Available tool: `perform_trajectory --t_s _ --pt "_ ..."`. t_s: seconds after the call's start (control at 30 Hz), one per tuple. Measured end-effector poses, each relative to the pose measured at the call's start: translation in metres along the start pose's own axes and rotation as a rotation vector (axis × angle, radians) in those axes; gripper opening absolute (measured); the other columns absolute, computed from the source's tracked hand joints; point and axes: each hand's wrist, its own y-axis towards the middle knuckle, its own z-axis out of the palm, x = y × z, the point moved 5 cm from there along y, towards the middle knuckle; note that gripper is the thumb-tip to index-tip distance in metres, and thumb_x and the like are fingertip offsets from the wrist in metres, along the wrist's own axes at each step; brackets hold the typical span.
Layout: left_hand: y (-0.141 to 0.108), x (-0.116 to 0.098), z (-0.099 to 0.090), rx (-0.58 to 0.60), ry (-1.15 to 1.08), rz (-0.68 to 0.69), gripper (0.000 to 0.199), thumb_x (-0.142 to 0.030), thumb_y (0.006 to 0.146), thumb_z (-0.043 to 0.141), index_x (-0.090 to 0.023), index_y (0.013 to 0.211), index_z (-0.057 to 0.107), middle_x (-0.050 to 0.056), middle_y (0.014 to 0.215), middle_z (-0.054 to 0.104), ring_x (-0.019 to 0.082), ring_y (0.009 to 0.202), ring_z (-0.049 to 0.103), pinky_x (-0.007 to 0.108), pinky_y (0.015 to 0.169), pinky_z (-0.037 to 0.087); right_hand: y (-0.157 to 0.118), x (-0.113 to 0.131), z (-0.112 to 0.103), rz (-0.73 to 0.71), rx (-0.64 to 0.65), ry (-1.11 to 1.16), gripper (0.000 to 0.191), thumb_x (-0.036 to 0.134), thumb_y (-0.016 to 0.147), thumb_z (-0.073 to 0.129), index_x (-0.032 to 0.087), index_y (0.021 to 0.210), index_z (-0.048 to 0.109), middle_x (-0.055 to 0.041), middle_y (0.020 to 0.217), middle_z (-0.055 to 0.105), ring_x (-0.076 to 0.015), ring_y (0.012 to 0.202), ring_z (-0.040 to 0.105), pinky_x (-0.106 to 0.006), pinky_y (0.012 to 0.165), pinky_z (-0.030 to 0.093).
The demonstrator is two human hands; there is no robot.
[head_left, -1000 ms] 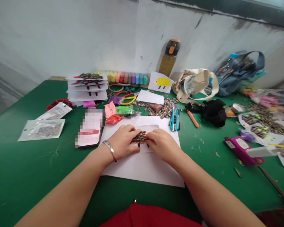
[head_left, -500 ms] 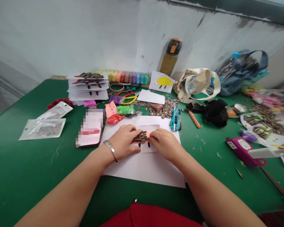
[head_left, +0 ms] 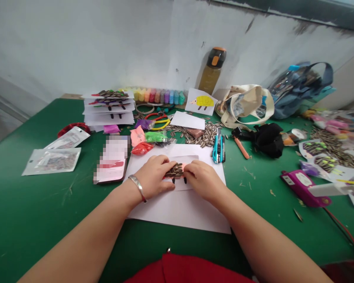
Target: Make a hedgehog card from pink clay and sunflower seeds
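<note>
A small white card point(head_left: 181, 186) lies on larger white paper point(head_left: 179, 210) in front of me. On it is a hedgehog-like figure: overlapping striped sunflower seeds point(head_left: 176, 170), pink clay and two black legs. My left hand point(head_left: 153, 177) rests over the card's left side, thumb and fingers apart on either side of the seeds. At the right end of the figure, my right hand point(head_left: 202, 177) has its fingertips pressed together over the pink clay. Whatever those fingertips hold is hidden. Beyond the card lie red clay point(head_left: 142, 148) and green clay point(head_left: 155, 136) in clear wrap.
A blue utility knife point(head_left: 217, 148) lies right of the paper, near a pile of sunflower seeds point(head_left: 208, 135). Left of it is a phone point(head_left: 110, 161). Farther back stand stacked cards point(head_left: 109, 118), a bottle point(head_left: 211, 74) and a cloth bag point(head_left: 244, 106). A magenta device point(head_left: 305, 188) sits right.
My right hand has shifted very slightly left, its fingertips covering more of the pink clay. My left hand stays in place on the card.
</note>
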Motion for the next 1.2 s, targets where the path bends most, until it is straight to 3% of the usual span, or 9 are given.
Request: perform_trajectory --t_s 0.37,0.57,0.73,0.9,1.2 --pt "0.000 -0.001 -0.001 0.004 0.002 0.005 0.039 -0.039 0.072 0.063 -0.021 0.106 0.061 0.006 0.097 0.052 0.023 0.089 0.046 0.035 0.081 0.039 0.000 0.000 0.001 -0.007 -0.002 0.059 0.023 0.019 0.090 0.046 0.017 0.074 0.062 -0.0017 0.074 0.055 -0.0124 0.071 0.050 -0.024 0.065 0.032" --pt "0.001 0.000 -0.001 0.000 0.011 0.012 0.043 -0.048 0.077 0.060 -0.020 0.110 0.061 0.007 0.100 0.054 0.024 0.091 0.048 0.036 0.085 0.039 0.000 -0.002 0.002 -0.024 -0.013 0.086 0.022 0.018 0.090 0.046 0.017 0.077 0.063 -0.0019 0.074 0.056 -0.0125 0.072 0.051 -0.024 0.065 0.032" --pt "0.005 0.003 0.000 -0.045 0.026 -0.004 0.031 -0.039 0.091 0.044 -0.019 0.104 0.064 0.008 0.098 0.057 0.023 0.091 0.051 0.036 0.085 0.038 0.001 -0.010 -0.003 0.003 -0.017 0.088 0.020 0.019 0.088 0.049 0.018 0.072 0.062 -0.0005 0.071 0.055 -0.0122 0.071 0.050 -0.023 0.064 0.031" --pt "0.007 0.003 0.002 -0.070 0.049 -0.005 0.028 -0.034 0.091 0.044 -0.019 0.101 0.066 0.008 0.095 0.059 0.022 0.091 0.052 0.036 0.083 0.038 0.000 -0.009 -0.004 -0.004 0.019 0.064 0.023 0.018 0.088 0.048 0.017 0.070 0.062 -0.0005 0.069 0.055 -0.0118 0.069 0.051 -0.023 0.062 0.030" --pt "0.007 0.003 0.005 -0.147 0.054 -0.055 0.029 -0.038 0.091 0.045 -0.021 0.094 0.068 0.007 0.093 0.060 0.022 0.088 0.052 0.036 0.081 0.039 0.001 0.000 0.000 -0.038 0.006 0.025 0.024 0.019 0.090 0.045 0.017 0.074 0.062 -0.0015 0.070 0.056 -0.0122 0.069 0.051 -0.023 0.062 0.031"
